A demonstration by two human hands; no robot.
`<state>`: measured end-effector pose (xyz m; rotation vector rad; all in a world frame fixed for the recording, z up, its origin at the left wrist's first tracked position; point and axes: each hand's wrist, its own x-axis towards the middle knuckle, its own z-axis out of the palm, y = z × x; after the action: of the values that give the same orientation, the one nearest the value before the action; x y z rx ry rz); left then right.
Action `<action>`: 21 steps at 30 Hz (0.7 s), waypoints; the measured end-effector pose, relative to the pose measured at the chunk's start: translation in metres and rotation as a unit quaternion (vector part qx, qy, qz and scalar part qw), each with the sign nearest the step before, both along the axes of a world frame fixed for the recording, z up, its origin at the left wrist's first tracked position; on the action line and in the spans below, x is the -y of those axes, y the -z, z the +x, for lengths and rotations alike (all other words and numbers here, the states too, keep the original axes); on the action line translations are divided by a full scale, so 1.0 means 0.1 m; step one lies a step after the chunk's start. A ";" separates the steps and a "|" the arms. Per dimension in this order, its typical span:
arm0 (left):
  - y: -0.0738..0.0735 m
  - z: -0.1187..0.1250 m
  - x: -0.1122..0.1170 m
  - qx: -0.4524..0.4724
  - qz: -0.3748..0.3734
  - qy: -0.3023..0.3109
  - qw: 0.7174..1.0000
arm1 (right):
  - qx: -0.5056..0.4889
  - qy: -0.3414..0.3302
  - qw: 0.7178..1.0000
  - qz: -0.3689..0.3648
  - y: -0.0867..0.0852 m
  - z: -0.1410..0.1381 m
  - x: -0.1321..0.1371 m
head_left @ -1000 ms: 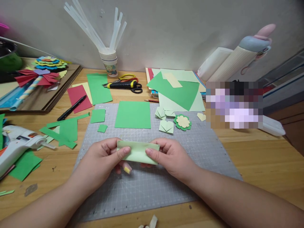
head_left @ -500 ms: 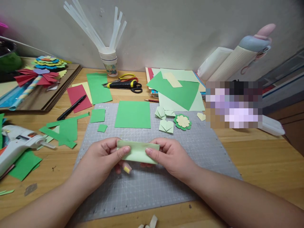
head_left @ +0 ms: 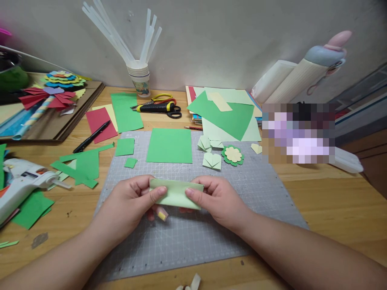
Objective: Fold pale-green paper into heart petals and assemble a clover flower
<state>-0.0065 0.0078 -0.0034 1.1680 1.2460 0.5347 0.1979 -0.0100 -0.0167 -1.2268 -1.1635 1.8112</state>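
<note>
A pale green piece of paper (head_left: 177, 197), bent over into a wide strip, is held level above the grey cutting mat (head_left: 169, 249). My left hand (head_left: 136, 197) pinches its left end, thumb on the near face. At the other end my right hand (head_left: 211, 197) grips it the same way. The fingers behind the paper are mostly hidden. Beyond the hands lies a bright green square sheet (head_left: 169, 146). To its right are folded pale green hearts (head_left: 211, 160) and a green and cream paper flower (head_left: 232, 155). Two small green pieces (head_left: 125, 147) lie to its left.
A hot glue gun (head_left: 27, 177) and green scraps (head_left: 80, 165) are at the left. Behind the mat lie a black pen (head_left: 91, 136), a utility knife (head_left: 155, 107), scissors (head_left: 173, 114) and stacked paper (head_left: 229, 117). A paper cup (head_left: 141, 82) holds pale sticks.
</note>
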 end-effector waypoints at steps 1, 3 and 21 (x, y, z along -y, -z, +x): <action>0.00 0.00 0.00 -0.001 0.001 0.001 1.000 | 0.002 0.000 1.000 0.000 0.00 0.00 0.00; -0.02 0.00 0.00 -0.001 0.000 0.003 1.000 | 0.004 0.000 1.000 -0.001 0.01 0.00 0.00; -0.05 0.01 0.00 -0.023 0.010 -0.062 0.998 | -0.018 0.020 0.999 -0.027 -0.01 -0.04 -0.01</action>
<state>-0.0056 0.0079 0.0013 1.1297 1.3615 0.6180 0.1935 -0.0089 -0.0153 -1.2343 -1.0684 1.8393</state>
